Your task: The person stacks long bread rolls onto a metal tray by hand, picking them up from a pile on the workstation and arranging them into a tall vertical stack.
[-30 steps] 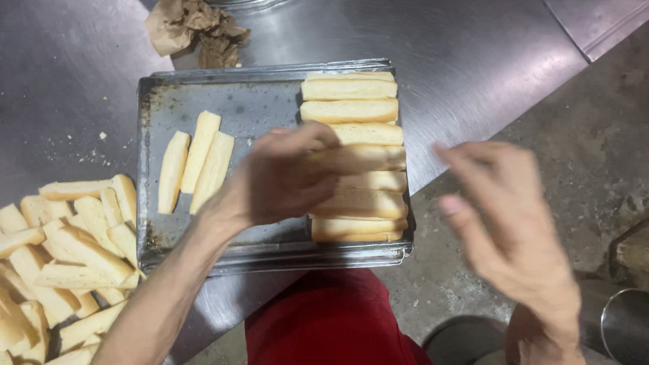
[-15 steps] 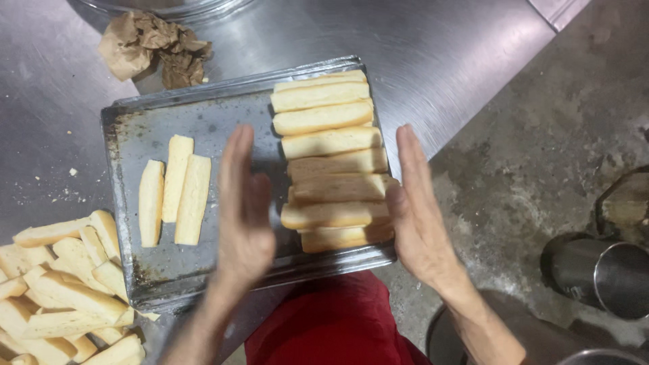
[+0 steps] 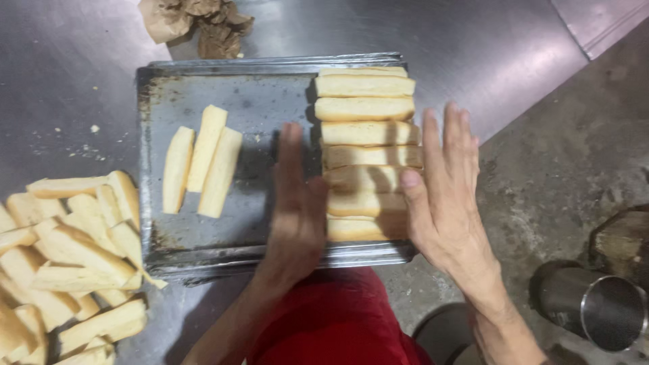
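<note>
Pale bread row [image 3: 366, 152] between flat hands [image 3: 368, 203]

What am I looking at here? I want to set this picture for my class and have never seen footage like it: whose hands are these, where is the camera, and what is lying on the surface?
There is no machine here. A person wears a camera on the head, so the one view looks straight down at their own two bare hands.

On a steel table sits a worn metal baking tray. On its right side lies a neat column of pale bread sticks, each crosswise. The left hand and the right hand stand flat and open on either side of that column, pressing against its ends. Neither grips anything.

Three loose sticks lie on the tray's left part. A heap of more sticks lies on the table at left. Crumpled brown paper lies beyond the tray, and a steel cup stands lower right.
</note>
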